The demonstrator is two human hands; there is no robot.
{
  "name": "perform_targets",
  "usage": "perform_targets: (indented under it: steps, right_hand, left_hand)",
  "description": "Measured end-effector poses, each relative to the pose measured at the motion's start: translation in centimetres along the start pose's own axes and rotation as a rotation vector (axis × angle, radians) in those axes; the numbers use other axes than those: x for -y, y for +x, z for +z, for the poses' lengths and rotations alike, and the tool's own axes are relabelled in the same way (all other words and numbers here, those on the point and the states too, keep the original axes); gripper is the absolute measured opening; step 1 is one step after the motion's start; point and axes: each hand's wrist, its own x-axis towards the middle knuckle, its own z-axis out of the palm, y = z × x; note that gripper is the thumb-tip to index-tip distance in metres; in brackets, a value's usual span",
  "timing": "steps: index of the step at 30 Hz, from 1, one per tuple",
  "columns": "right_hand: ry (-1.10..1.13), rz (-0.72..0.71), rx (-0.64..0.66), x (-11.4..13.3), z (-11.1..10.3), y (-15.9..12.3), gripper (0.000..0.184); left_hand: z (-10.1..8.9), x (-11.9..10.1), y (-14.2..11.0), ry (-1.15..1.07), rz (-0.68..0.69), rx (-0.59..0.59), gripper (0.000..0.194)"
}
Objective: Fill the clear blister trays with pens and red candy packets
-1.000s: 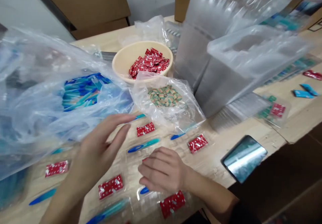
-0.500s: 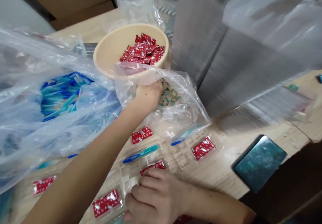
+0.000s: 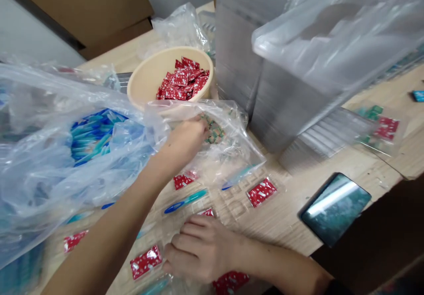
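My left hand [image 3: 190,136] reaches into a clear plastic bag [image 3: 228,162] of small green and tan pieces [image 3: 215,129]. Its fingers are bent closed among the pieces, and the tips are hidden. Lower down, my right hand [image 3: 202,248] rests over the clear moulded trays [image 3: 236,204] with its fingers curled closed. Whatever it may grip is out of sight. Around it are red dotted packets [image 3: 145,262] in the trays and a blue and turquoise plastic tool [image 3: 185,201]. Another red packet [image 3: 230,281] shows under my right wrist.
A cream bowl [image 3: 142,81] of red packets stands behind the bag. To the left, a large plastic bag [image 3: 39,167] holds many blue and turquoise tools [image 3: 96,136]. Tall stacks of clear trays [image 3: 274,105] rise at right. A phone [image 3: 334,209] lies near the table edge.
The view has shifted slightly. My left hand stays in the bag, its fingers deeper among the green and tan pieces. My right hand keeps nearly the same place and curled shape.
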Motion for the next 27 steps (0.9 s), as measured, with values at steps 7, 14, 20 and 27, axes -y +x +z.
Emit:
perform_targets:
  steps: [7,14,20,27]
  right_hand:
    - [0.043,0.023,-0.046,0.2,0.3,-0.2,0.015]
    - [0.062,0.030,-0.079,0.2,-0.2,0.1,0.015]
    - [0.067,0.030,-0.098,-0.1,0.0,0.1,0.017]
    - [0.053,0.040,-0.103,0.0,0.0,0.3,0.024]
  left_hand:
    - [-4.9,-4.1,-6.7,-0.663,-0.184,-0.069,0.030]
    - [-6.7,-5.7,-8.1,-0.682,-0.220,0.011,0.040]
    - [-3.9,-3.0,-5.5,-0.029,-0.014,-0.251,0.021]
    - [-0.3,0.8,-3.1,0.484,0.075,-0.243,0.031]
